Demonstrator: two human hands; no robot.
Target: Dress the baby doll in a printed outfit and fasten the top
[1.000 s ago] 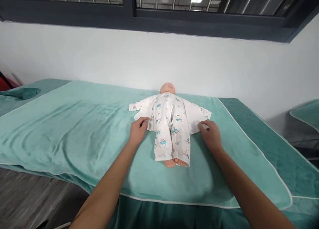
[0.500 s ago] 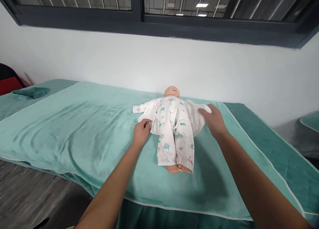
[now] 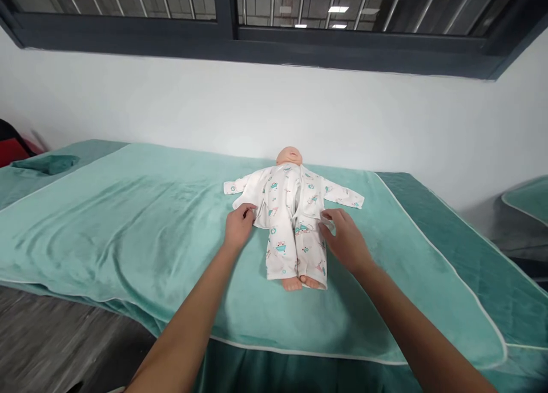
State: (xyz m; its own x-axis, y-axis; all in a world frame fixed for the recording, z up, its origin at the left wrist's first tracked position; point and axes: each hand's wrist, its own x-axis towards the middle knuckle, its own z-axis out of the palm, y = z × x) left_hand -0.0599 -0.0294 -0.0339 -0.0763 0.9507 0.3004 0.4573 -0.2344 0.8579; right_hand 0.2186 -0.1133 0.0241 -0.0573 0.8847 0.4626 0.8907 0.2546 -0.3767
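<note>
A baby doll (image 3: 289,155) lies on its back, its head toward the wall and bare feet toward me. It has on a white printed baby shirt (image 3: 310,189), parted at the front, and matching baby trousers (image 3: 280,250). Both sleeves stretch out sideways. My left hand (image 3: 240,226) pinches the shirt's lower edge on the left side. On the opposite side, my right hand (image 3: 345,239) has its thumb and fingers closed around the shirt's hem by the doll's hip.
A light green blanket (image 3: 162,256) with folds covers the bed under the doll. Darker green bedding (image 3: 466,256) shows at the right. A white wall (image 3: 192,105) with a dark window frame (image 3: 149,36) rises behind. A dark green cloth (image 3: 47,163) lies far left.
My right hand has let the lifted right flap down and moved in and lower to the hem. The doll's right-side sleeve now shows. My left hand stays at the shirt's left edge.
</note>
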